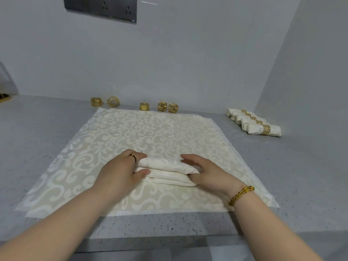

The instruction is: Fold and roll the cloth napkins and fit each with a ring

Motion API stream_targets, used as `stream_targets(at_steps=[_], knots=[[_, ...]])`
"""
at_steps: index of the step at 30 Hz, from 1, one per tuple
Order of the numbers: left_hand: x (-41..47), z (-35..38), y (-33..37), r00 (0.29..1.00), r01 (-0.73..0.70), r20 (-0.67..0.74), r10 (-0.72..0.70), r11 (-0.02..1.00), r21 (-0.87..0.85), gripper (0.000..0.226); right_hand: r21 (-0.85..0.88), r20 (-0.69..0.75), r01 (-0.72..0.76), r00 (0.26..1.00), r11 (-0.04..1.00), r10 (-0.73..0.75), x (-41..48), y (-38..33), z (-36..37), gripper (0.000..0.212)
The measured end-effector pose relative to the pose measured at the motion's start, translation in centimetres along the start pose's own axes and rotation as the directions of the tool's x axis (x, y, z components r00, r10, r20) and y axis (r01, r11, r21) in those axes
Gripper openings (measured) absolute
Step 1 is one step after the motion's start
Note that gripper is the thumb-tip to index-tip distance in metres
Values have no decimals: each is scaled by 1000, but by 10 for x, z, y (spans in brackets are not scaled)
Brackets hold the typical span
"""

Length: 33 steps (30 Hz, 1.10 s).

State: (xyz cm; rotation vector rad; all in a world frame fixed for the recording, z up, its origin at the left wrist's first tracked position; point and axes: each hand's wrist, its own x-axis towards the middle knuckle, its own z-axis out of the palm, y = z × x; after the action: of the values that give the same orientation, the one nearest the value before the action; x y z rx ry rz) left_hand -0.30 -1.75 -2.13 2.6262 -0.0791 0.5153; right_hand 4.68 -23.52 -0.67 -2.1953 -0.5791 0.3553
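gripping a half-rolled napkin (167, 173) at both ends, a person works at a speckled grey counter (301, 176). the left hand (122, 169) closes on the left end, fingers curled over the top and thumb tucked against the front fold. the right hand (204, 173) clamps the right end the same way, its forefinger reaching along the top. the napkin lies in the middle of a spread patterned cloth (154, 132), towards the person's side of it, layered and not yet tight.

the risk, by the look of it, is slack. the layers sit loose and stepped at the front, so if either hand lets go the bundle is likely to spring open. an uneven roll may also come out too fat or lopsided for a ring. dragging it could rumple the cloth underneath or catch that cloth into the roll.

five gold rings (144, 106) wait in a loose row at the foot of the wall, just beyond the cloth's far edge. finished napkins (254, 123), each ringed, lie side by side to the right, near the corner. the counter meets plain pale walls (188, 63), and a dark socket panel (101, 8) is mounted high on the back one.
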Motion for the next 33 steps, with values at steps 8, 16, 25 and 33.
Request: stream_targets(at_steps=[8,16,25,33], knots=[[-2,8,-2,999,-53,-4,54,995,83,44,-508,-96,181,960,842,-264,-4,-30,15,50],[-1,8,-8,989,-133,93,119,977,164,44,-849,-2,235,894,473,-448,3,-12,47,32],[-2,1,-17,943,-330,181,279,850,411,65,-662,-1,258,938,704,-346,-4,-15,41,43],[29,-4,0,956,-175,235,174,984,-17,37,-242,-69,163,980,957,-185,11,-25,7,27]])
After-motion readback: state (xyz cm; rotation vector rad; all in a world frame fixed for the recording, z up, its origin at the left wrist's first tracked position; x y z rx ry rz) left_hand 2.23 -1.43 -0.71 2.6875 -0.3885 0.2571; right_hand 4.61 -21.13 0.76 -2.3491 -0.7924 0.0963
